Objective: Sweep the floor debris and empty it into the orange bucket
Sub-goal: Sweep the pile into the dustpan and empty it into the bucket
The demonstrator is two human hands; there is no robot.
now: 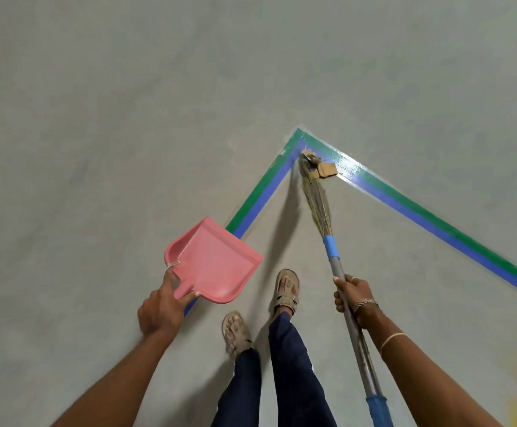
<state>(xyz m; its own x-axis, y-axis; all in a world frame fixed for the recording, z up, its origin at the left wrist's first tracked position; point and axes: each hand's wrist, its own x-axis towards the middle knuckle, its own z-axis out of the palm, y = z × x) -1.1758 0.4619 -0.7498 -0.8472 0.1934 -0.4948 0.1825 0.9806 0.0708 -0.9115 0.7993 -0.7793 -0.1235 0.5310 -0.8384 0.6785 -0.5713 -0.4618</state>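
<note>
Our left hand (162, 306) pinching the pink dustpan (212, 261) by its handle above the floor (97, 118), our right hand (352, 295) gripping the broom (332, 254), bristles touching cardboard scraps (323, 170) in the taped corner (297, 137)

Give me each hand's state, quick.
Left hand: closed, gripping the dustpan by its handle.
Right hand: closed, gripping the broom by its pole.
</note>
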